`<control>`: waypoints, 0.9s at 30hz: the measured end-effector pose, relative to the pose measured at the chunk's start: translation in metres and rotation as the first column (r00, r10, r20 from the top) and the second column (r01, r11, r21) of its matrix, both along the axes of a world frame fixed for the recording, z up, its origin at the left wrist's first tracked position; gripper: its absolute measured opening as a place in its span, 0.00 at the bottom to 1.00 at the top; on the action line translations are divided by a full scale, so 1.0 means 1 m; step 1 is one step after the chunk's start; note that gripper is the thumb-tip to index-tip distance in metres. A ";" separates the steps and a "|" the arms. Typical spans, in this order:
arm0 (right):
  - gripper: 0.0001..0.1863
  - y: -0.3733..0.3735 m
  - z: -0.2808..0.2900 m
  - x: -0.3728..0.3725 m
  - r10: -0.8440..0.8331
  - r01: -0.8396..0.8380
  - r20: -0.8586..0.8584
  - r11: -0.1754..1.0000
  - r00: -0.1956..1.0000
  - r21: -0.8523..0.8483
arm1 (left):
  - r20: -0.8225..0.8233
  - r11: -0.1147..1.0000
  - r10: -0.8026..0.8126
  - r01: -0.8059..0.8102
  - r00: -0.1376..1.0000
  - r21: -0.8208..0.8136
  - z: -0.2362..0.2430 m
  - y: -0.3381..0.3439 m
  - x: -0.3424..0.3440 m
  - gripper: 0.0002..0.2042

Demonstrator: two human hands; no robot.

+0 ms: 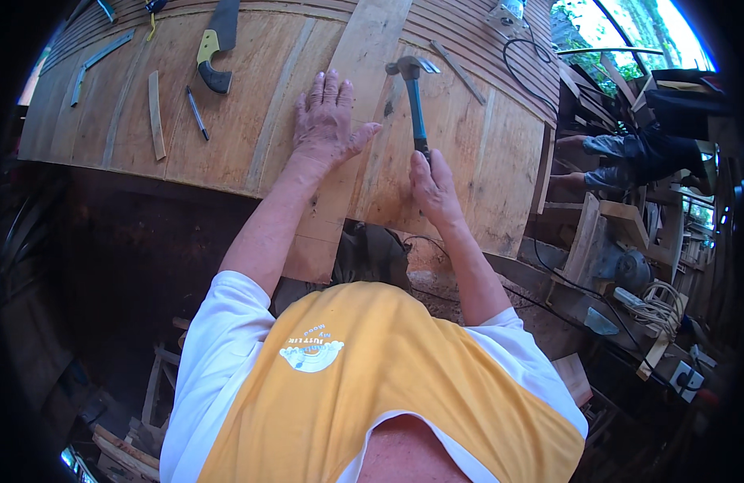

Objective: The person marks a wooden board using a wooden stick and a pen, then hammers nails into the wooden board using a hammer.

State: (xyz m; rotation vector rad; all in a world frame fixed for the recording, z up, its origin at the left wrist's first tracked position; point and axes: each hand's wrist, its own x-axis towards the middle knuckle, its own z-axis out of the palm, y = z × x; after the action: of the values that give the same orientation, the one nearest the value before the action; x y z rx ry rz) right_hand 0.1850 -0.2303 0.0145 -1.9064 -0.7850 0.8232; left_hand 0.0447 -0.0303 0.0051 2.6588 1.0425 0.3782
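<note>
My left hand (pixel 327 121) lies flat, fingers spread, on a light wooden board (pixel 314 233) that runs across the plywood bench top (pixel 484 185). My right hand (pixel 432 185) grips a claw hammer (pixel 417 109) with a teal handle, its metal head raised toward the far side, just right of the board. Left of my left hand lie a handsaw (pixel 213 52) with a yellow and black handle, a pen (pixel 196 113) and a thin wood strip (pixel 156 113). A narrow stick (pixel 456 68) lies beyond the hammer head.
Metal squares (pixel 94 60) lie at the far left, a cabled power tool (pixel 507 16) at the far right. A person in dark clothing (pixel 661 161) is at the right, above scrap wood, coiled cable (pixel 661 306) and a socket box (pixel 686 378). Slatted wood (pixel 468 24) spans the back.
</note>
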 end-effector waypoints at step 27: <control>0.25 0.073 0.026 0.022 0.118 -0.043 0.452 0.984 0.884 -0.173 | -0.022 0.999 0.022 -0.022 1.000 -0.034 -0.001 0.002 -0.002 0.47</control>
State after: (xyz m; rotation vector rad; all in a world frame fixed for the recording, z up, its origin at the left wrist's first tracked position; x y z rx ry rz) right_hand 0.2073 -0.1575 0.0400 -2.2643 -1.1197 0.4898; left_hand 0.0424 -0.0288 0.0043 2.6290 1.0760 0.3336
